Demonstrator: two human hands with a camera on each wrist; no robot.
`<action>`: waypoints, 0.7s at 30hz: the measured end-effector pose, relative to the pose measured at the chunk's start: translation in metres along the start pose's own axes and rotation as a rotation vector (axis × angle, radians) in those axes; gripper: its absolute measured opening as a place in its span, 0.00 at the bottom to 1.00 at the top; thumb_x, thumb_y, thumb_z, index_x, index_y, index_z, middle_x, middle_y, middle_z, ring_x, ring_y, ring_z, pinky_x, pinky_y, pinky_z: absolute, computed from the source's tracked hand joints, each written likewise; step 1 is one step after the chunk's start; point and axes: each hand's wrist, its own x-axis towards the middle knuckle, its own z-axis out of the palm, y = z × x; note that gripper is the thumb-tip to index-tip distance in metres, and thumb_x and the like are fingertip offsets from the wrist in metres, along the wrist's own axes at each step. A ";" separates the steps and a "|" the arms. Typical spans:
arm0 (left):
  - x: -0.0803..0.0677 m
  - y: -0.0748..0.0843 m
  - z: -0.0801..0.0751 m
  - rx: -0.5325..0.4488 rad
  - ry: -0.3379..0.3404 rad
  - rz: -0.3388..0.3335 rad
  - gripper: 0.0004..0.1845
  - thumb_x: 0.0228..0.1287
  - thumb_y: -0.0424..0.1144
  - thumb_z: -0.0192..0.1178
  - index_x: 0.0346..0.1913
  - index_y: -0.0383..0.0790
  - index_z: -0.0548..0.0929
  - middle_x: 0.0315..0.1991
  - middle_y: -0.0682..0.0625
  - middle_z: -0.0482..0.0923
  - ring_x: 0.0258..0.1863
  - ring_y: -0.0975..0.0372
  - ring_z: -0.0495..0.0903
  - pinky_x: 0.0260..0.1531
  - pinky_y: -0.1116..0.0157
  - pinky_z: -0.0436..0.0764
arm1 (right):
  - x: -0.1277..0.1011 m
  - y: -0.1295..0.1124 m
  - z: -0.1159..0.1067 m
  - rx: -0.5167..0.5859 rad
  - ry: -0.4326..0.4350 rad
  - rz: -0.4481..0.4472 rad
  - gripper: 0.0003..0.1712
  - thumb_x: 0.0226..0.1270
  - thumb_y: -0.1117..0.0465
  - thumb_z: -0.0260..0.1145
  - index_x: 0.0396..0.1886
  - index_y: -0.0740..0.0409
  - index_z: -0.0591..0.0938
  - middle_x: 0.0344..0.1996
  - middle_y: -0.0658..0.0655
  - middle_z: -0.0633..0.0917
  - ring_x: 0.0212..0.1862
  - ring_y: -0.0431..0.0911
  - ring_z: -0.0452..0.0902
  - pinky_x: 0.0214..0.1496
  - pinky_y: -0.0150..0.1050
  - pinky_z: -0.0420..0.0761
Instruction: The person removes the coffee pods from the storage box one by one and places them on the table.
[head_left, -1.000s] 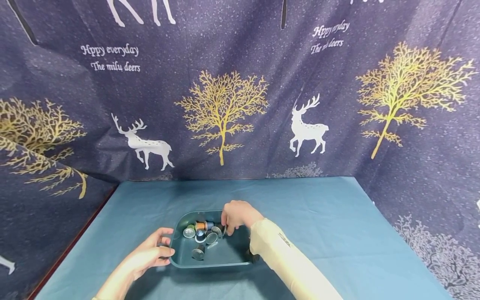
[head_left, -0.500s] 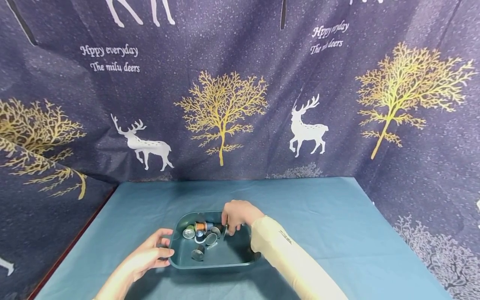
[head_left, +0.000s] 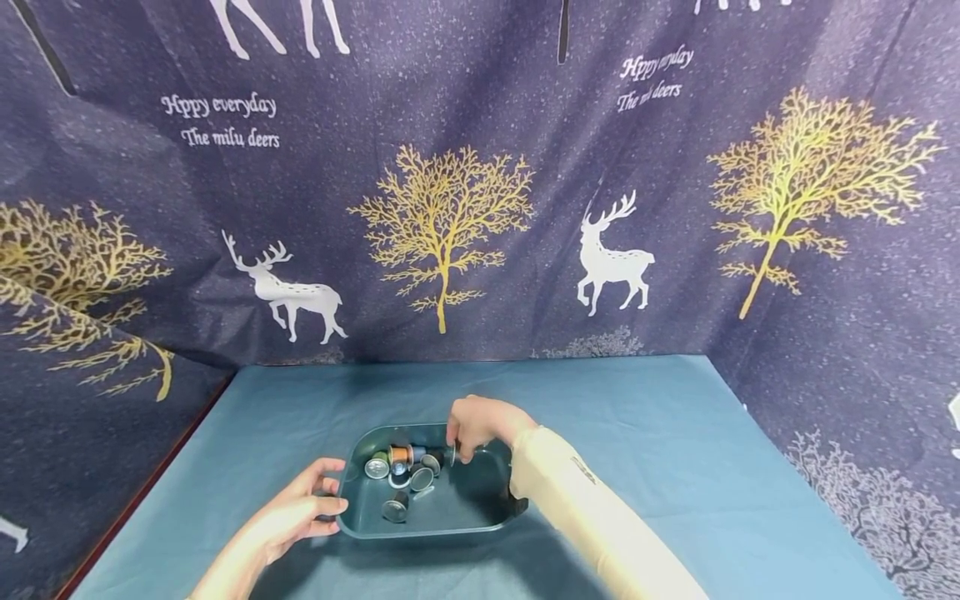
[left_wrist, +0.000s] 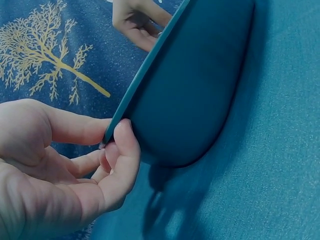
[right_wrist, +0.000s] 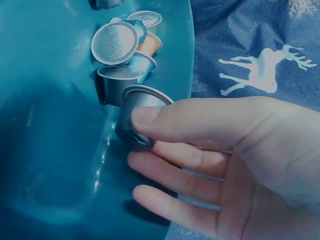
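Observation:
A dark teal tray (head_left: 450, 527) sits on the blue tablecloth and holds several small coffee capsules (head_left: 411, 475). My left hand (head_left: 303, 504) pinches the tray's left rim (left_wrist: 131, 97) between thumb and fingers. My right hand (head_left: 471, 427) is over the tray's far side and pinches one dark capsule (right_wrist: 134, 116) between thumb and fingers, just above the tray floor. Other capsules (right_wrist: 116, 44), silver-lidded, orange and blue, lie in a cluster beside it. One dark capsule (head_left: 395, 506) lies apart near the tray's front.
The blue cloth-covered table (head_left: 660, 450) stretches out to the right and behind the tray. A dark curtain with gold trees and white deer (head_left: 615, 254) closes the back and both sides. The table's left edge (head_left: 150, 483) runs near my left arm.
My right hand has risen slightly and drawn back toward the tray's far rim with the dark capsule pinched in it. The left hand keeps its hold on the rim.

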 end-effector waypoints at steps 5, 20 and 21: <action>0.000 0.000 0.000 0.001 -0.007 0.009 0.36 0.64 0.28 0.58 0.70 0.29 0.51 0.42 0.47 0.63 0.37 0.59 0.74 0.37 0.62 0.81 | -0.003 0.004 -0.004 0.048 0.032 -0.032 0.15 0.52 0.66 0.77 0.40 0.48 0.88 0.35 0.46 0.86 0.38 0.38 0.78 0.42 0.33 0.80; 0.000 0.000 0.001 -0.005 0.015 -0.009 0.38 0.63 0.29 0.61 0.71 0.29 0.52 0.40 0.49 0.65 0.38 0.59 0.76 0.38 0.61 0.82 | -0.021 0.019 -0.014 0.143 0.188 -0.204 0.17 0.51 0.67 0.76 0.39 0.47 0.84 0.32 0.46 0.84 0.34 0.39 0.74 0.41 0.36 0.76; 0.000 0.000 0.001 -0.006 0.018 -0.014 0.38 0.63 0.29 0.61 0.71 0.29 0.52 0.39 0.49 0.65 0.38 0.59 0.76 0.38 0.62 0.82 | -0.022 0.020 -0.014 0.143 0.201 -0.206 0.17 0.50 0.67 0.76 0.39 0.46 0.84 0.31 0.46 0.84 0.33 0.39 0.74 0.41 0.36 0.76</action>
